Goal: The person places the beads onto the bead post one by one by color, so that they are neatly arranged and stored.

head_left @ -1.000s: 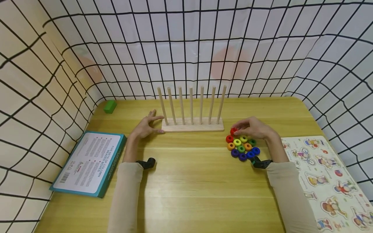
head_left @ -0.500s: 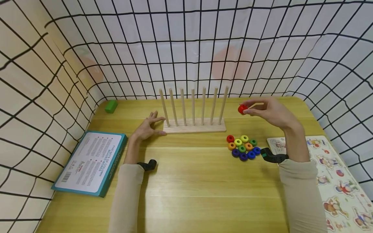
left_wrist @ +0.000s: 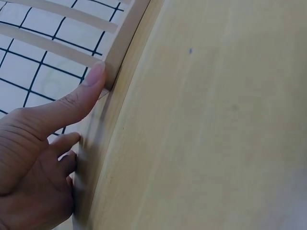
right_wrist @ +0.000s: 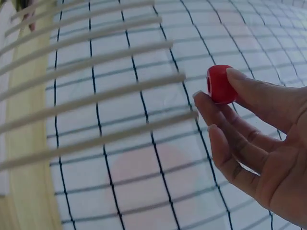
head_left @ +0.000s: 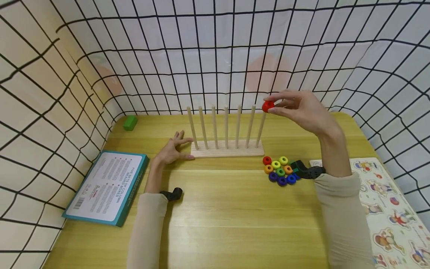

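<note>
At two o'clock, my right hand (head_left: 307,112) is pinching the red bead (head_left: 267,107), now raised high near the rightmost peg (head_left: 261,130), seemingly almost aligned, while at eight my spread left hand (head_left: 169,152) is touching the rack (head_left: 231,153).

Left grip (head_left: 168,152): thumb (left_wrist: 72,106) extended; index finger (head_left: 183,141) extended and set apart from the thumb. Fingers (left_wrist: 64,143) visible behind the thumb are bent. The left wrist (head_left: 155,167) sits on the body side of the grip; the sleeved left forearm (head_left: 147,228) runs back from there.

Right grip (head_left: 300,110): raised higher than the left, directed inward. Right thumb (right_wrist: 264,97) opposes one fingertip (right_wrist: 201,99) in a pinch; another finger (right_wrist: 223,154) is loosely curved beneath. The right wrist (head_left: 332,144) is outward of the grip, above the sleeved right forearm (head_left: 344,220).
</note>
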### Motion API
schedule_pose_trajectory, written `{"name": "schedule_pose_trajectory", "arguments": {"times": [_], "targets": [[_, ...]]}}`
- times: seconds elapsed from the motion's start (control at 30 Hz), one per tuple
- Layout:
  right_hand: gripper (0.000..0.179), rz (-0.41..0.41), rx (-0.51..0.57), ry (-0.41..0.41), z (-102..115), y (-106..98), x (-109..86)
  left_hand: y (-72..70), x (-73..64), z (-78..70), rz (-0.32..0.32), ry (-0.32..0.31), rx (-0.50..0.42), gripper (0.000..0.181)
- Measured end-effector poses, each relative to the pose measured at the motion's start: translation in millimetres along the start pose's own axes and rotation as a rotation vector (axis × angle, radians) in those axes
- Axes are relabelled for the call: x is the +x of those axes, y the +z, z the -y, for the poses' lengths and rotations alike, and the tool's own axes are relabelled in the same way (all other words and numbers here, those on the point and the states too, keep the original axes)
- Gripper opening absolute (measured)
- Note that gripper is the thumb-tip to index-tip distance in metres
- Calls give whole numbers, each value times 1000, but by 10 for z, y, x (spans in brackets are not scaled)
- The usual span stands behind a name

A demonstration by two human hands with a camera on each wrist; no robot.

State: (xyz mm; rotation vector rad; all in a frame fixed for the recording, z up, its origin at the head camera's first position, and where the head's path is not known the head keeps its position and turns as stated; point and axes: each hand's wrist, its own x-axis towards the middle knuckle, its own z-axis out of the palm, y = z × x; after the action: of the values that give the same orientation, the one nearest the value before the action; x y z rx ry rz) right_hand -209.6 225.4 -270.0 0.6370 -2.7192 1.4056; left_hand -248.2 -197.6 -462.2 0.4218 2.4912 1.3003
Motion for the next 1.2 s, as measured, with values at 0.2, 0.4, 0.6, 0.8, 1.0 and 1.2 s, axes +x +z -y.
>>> {"name": "schedule_pose_trajectory", "arguments": {"times": [0.2, 0.4, 0.6, 0.8, 1.0, 1.2], "targets": [[30, 17, 61, -52, 218, 195, 262, 34, -29, 13, 4, 9, -14, 74], [31, 45, 145, -102, 398, 460, 552, 39, -33, 24, 8, 12, -11, 76], [33, 84, 121, -134, 544, 780, 785, 44, -33, 34, -3, 2, -5, 76], [33, 141, 152, -122, 635, 1020, 921, 38, -25, 25, -9, 7, -3, 74], [34, 178, 182, -92, 687, 1155, 1004, 38, -26, 25, -17, 8, -21, 73], [33, 187, 155, -97, 717, 1243, 1078, 50, -10, 19, -59, -9, -50, 69]]}}
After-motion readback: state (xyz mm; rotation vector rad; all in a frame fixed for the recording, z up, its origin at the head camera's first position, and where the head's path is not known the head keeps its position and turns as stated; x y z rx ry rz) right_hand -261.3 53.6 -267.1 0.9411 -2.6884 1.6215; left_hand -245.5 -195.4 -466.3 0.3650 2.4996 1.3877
